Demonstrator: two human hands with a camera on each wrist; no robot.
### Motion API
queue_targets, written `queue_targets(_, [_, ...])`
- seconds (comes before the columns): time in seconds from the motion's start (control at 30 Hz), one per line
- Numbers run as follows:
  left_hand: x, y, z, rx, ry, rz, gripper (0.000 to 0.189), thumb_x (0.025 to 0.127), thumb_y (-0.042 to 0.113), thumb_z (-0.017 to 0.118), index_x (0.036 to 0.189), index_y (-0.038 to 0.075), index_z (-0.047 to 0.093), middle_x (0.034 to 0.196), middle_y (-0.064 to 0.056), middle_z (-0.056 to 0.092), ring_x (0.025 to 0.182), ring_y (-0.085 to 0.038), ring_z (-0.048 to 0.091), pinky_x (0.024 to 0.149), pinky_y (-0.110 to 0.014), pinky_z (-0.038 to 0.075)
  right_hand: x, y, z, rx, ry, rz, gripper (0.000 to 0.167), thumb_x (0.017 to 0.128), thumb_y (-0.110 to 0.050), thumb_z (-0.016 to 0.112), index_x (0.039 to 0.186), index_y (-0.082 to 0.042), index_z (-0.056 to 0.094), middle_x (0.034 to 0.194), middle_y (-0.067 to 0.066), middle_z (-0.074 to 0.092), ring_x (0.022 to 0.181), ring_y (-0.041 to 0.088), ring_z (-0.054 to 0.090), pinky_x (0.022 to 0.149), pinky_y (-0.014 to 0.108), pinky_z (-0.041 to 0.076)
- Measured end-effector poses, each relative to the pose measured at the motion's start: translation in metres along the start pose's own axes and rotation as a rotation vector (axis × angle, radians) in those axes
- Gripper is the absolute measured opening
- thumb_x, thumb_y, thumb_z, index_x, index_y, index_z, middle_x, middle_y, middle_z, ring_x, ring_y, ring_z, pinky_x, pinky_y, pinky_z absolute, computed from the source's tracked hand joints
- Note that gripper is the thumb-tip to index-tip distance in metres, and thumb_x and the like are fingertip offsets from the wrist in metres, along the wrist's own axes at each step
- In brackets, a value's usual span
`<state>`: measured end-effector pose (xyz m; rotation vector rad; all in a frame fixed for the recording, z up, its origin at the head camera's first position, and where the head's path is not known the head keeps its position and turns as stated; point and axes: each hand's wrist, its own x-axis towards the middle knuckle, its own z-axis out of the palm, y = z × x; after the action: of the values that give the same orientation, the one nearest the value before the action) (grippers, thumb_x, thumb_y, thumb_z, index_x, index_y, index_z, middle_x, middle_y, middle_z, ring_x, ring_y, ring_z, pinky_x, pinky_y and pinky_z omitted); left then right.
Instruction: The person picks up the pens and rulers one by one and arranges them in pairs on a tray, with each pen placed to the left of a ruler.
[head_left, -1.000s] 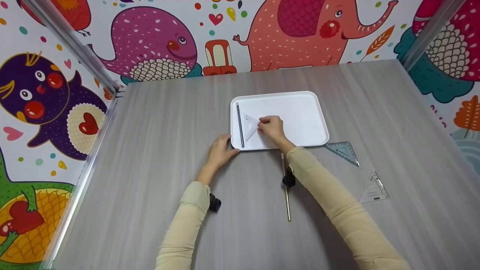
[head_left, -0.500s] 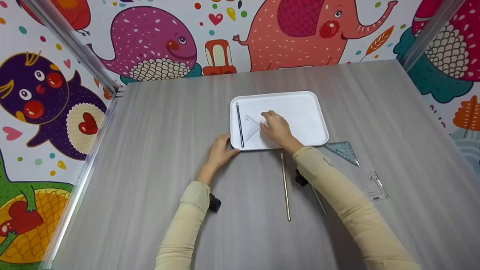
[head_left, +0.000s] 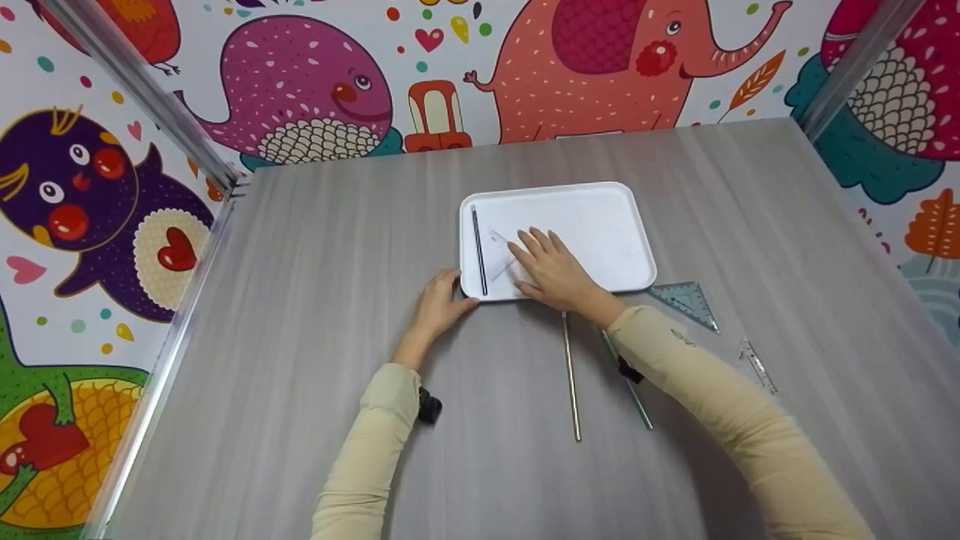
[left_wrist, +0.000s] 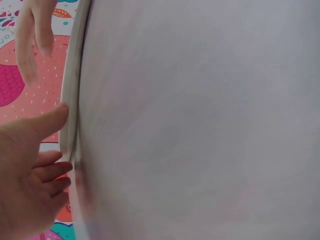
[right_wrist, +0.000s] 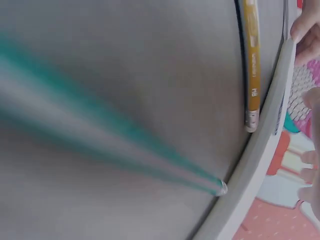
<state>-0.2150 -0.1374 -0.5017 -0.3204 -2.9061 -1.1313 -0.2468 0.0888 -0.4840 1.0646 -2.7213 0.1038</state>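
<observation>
At the near left corner of the white tray, my left hand touches the rim, its thumb and fingertips against the edge in the left wrist view. My right hand is over the tray with its fingers spread and nothing gripped. Beneath its fingertips lies a clear set square, partly hidden by the hand. A dark pencil lies along the tray's left side. Below the right wrist are a gold-yellow pencil and a green pencil, both on the table in front of the tray.
A blue-grey set square lies on the table by the tray's near right corner. Closer to me is another clear set square, partly covered by the right sleeve. Cartoon-printed walls border the table.
The right hand has let go of the clear set square on the tray and spread its fingers. Its forearm has shifted right, uncovering the green pencil. The left hand has stayed at the tray corner.
</observation>
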Motion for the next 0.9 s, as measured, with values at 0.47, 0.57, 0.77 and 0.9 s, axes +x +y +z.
queue_targets(0.47, [0.002,0.001,-0.003,0.019,0.016,0.044,0.052,0.076,0.014,0.072,0.117,-0.011,0.052,0.117,-0.023,0.054,0.112,-0.034,0.049,0.099,-0.04,0.037,-0.057,-0.016,-0.022,0.011,0.196,-0.12,0.077,0.078,-0.04,0.063,0.138,-0.001,0.034,0.142,0.023,0.029,0.131,0.038,0.025,0.102,0.054,0.025])
queue_targets(0.57, [0.001,0.0,-0.002,0.019,0.017,0.038,0.051,0.076,0.014,0.072,0.117,-0.01,0.052,0.116,-0.022,0.055,0.111,-0.033,0.05,0.099,-0.039,0.037,-0.069,-0.021,-0.023,0.024,0.219,-0.135,0.079,0.077,-0.041,0.063,0.137,0.0,0.034,0.142,0.024,0.029,0.13,0.04,0.025,0.101,0.055,0.026])
queue_targets(0.77, [0.0,0.0,0.0,0.023,0.017,0.025,0.051,0.077,0.014,0.072,0.118,-0.009,0.052,0.118,-0.022,0.054,0.113,-0.033,0.049,0.099,-0.04,0.037,-0.089,-0.027,-0.027,0.065,0.233,-0.132,0.078,0.082,-0.052,0.051,0.136,0.003,0.035,0.142,0.026,0.028,0.129,0.044,0.026,0.1,0.058,0.025])
queue_targets(0.9, [0.0,0.0,0.001,0.029,0.016,0.022,0.051,0.077,0.015,0.072,0.118,-0.009,0.052,0.118,-0.023,0.054,0.113,-0.033,0.049,0.099,-0.04,0.036,-0.103,-0.031,-0.03,0.096,0.22,-0.105,0.085,0.073,-0.045,0.064,0.136,0.003,0.035,0.141,0.027,0.028,0.129,0.044,0.025,0.1,0.058,0.025])
